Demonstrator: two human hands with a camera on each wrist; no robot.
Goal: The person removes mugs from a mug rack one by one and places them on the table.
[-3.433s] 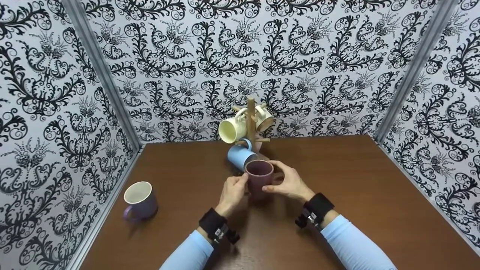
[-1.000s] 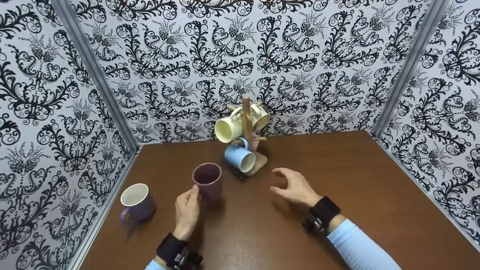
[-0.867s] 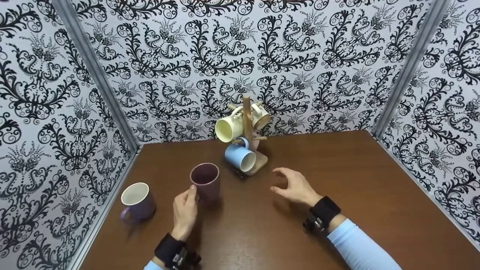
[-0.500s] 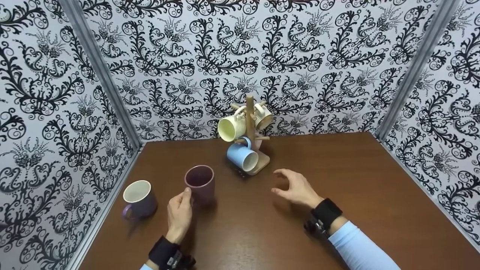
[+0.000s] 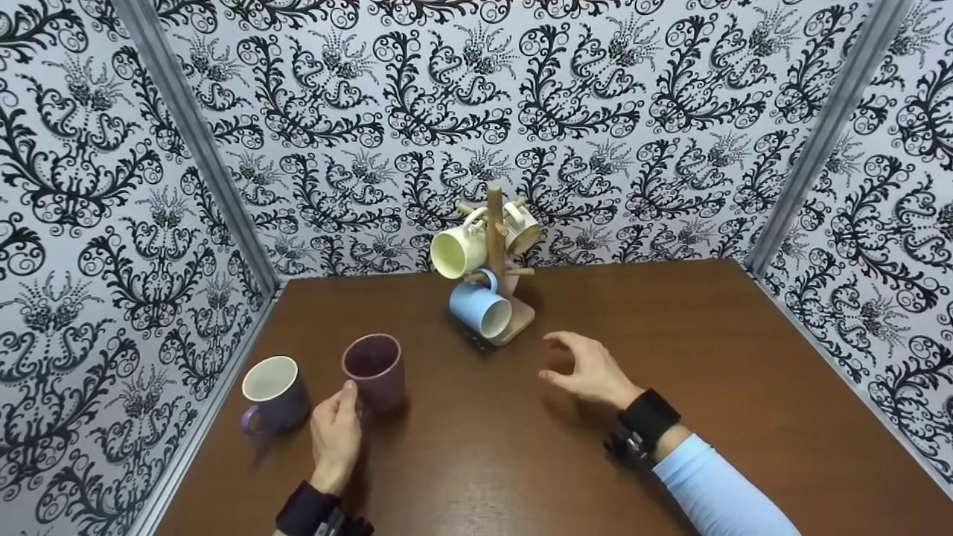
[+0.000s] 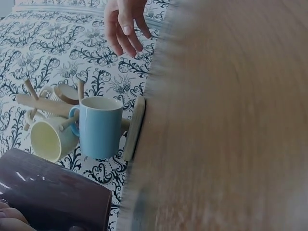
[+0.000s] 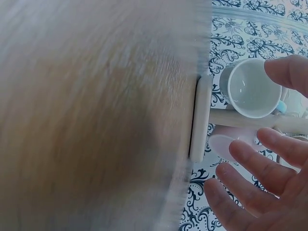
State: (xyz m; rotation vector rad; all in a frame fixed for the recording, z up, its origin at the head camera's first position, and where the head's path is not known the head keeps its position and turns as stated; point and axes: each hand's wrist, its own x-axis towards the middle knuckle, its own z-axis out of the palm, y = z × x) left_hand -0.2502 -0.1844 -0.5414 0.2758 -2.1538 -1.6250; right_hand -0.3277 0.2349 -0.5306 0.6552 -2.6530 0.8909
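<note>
My left hand (image 5: 335, 439) holds a maroon mug (image 5: 384, 387) by its left side, thumb near the rim; its handle is mostly hidden by the fingers. The mug is upright over the left part of the table, and whether its base touches the wood cannot be told. In the left wrist view the maroon mug (image 6: 53, 192) fills the lower left corner. Over the table to the right, my right hand (image 5: 592, 374) is held with fingers apart and slightly bent, holding nothing. Left of the left hand stands a lavender mug (image 5: 289, 403) with a white inside.
A wooden mug tree (image 5: 495, 246) stands at the back middle of the brown table (image 5: 476, 461). On it hang a pale yellow mug (image 5: 472, 247), a white mug (image 5: 523, 229), a light blue mug (image 5: 469, 304) and a pink mug (image 7: 223, 144). Patterned walls enclose the table.
Both hands were on the maroon mug near the tree. The right hand has since let go and stays apart, while the left has carried the mug leftward, close to the lavender mug.
</note>
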